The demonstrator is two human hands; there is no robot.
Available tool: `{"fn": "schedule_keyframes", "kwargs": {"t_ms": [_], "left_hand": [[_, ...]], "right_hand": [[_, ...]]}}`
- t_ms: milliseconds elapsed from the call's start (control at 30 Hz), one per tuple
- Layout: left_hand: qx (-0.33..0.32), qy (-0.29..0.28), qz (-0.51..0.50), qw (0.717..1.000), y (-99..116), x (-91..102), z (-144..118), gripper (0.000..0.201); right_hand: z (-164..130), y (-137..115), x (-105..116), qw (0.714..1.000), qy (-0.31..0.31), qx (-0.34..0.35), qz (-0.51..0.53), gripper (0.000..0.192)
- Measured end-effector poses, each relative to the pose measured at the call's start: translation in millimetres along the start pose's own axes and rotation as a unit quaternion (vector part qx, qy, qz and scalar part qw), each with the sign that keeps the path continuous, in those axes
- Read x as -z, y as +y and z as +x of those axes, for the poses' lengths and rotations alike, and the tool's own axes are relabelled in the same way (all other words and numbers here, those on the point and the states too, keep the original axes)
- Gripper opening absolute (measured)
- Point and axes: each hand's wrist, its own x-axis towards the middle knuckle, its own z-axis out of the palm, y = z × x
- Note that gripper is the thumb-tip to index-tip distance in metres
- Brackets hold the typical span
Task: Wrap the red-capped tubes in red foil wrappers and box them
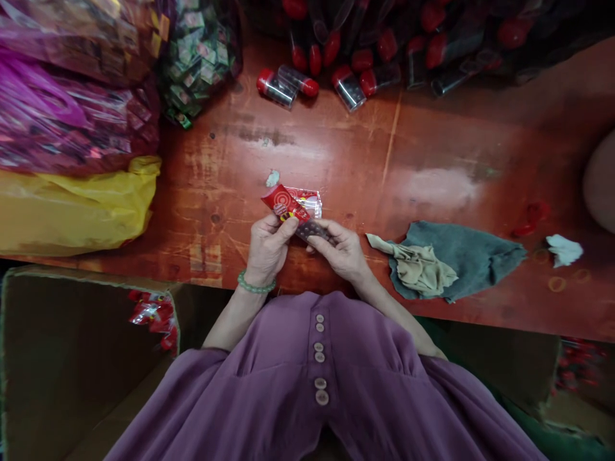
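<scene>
Both hands are up at the near edge of the red-brown table (432,141), right in front of the purple blouse. The left hand (267,246) has its fingers curled and its thumb pinched onto the red printed packet (284,205), which tilts up and away over a small stack of clear-wrapped packets (311,202) just behind it. The right hand (340,251) is closed too, fingertips gripping a dark ribbed tube (314,230) that meets the red packet between the two hands. A green bead bracelet (254,286) sits on the left wrist. Just right of the hands lies a grey cloth (473,256) with a beige rag (423,269) bunched on top. At the far edge, a scatter of red-capped clear tubes (283,86). Far left, a yellow bag (72,211), pink bags above it, and a bag of green-wrapped pieces (199,57). Near left, a cardboard box (57,358) with red packets at its rim.
</scene>
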Motion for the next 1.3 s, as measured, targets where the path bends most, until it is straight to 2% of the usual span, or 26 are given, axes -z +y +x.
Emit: {"fn": "schedule_keyframes", "kwargs": {"t_ms": [133,233,367,433,500,667,767,867,967,1100,1133,1200,1300], "left_hand": [[-0.025,0.034,-0.001,0.999,-8,-3.4,1,0.032],[-0.033,0.04,0.013,0.999,-7,-3.5,2,0.031],[-0.005,-0.022,0.033,0.999,2,-1.1,4,0.03],[0.017,-0.057,0.027,0.998,6,-1.1,5,0.031],[0.023,-0.066,0.025,0.997,6,-2.1,6,0.032],[-0.013,0.003,0.043,0.999,-10,-5.0,7,0.032],[-0.038,0.026,0.06,0.997,-19,-6.1,7,0.03],[-0.056,0.022,0.085,0.995,-17,-4.7,8,0.027],[-0.052,-0.027,0.13,0.99,1,1.7,9,0.029],[-0.082,-0.084,0.22,0.968,36,13.5,7,0.07],[-0.082,-0.101,0.259,0.957,43,15.8,6,0.074],[-0.05,-0.16,0.346,0.923,51,19.4,6,0.064],[0.044,-0.266,0.418,0.867,49,21.7,5,0.034]], "right_hand": [[-5,4,-2,0.994,0.05,0.035,-0.085,0.03],[-5,3,-2,0.996,0.047,0.026,-0.07,0.03],[-2,1,1,1.0,0.009,0.005,-0.011,0.029],[-1,1,2,1.0,0.008,0.012,-0.023,0.028],[-2,3,2,0.997,0.022,0.034,-0.067,0.027],[-5,15,0,0.965,0.104,0.132,-0.201,0.025],[-2,20,2,0.955,0.111,0.159,-0.224,0.024],[3,19,7,0.976,0.082,0.122,-0.162,0.026],[6,9,17,0.989,0.035,0.083,-0.12,0.026],[3,-11,32,0.982,-0.077,0.065,-0.16,0.023],[2,-16,35,0.979,-0.107,0.055,-0.166,0.022],[1,-22,39,0.972,-0.152,0.032,-0.173,0.021],[1,-27,41,0.964,-0.198,-0.006,-0.176,0.021]]}}
